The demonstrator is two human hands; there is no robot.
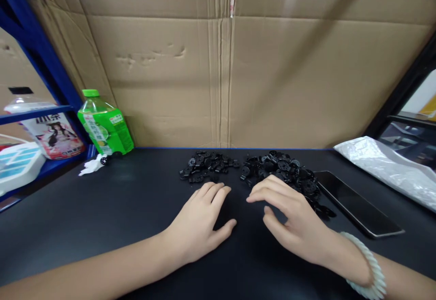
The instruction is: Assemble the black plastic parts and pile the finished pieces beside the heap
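Two heaps of small black plastic parts, many with round perforated discs, lie on the black tabletop. My left hand is just in front of the smaller left heap, thumb apart from the fingers, with nothing visible in it. My right hand, a pale beaded bracelet on its wrist, is at the near side of the larger right heap and covers part of it. Its fingers are bent, with a gap to the thumb, and no part shows between them.
A dark phone-like slab lies right of the larger heap, beside a silvery plastic bag. At the back left stand a green drink bottle and a crumpled white tissue. A cardboard wall closes off the back.
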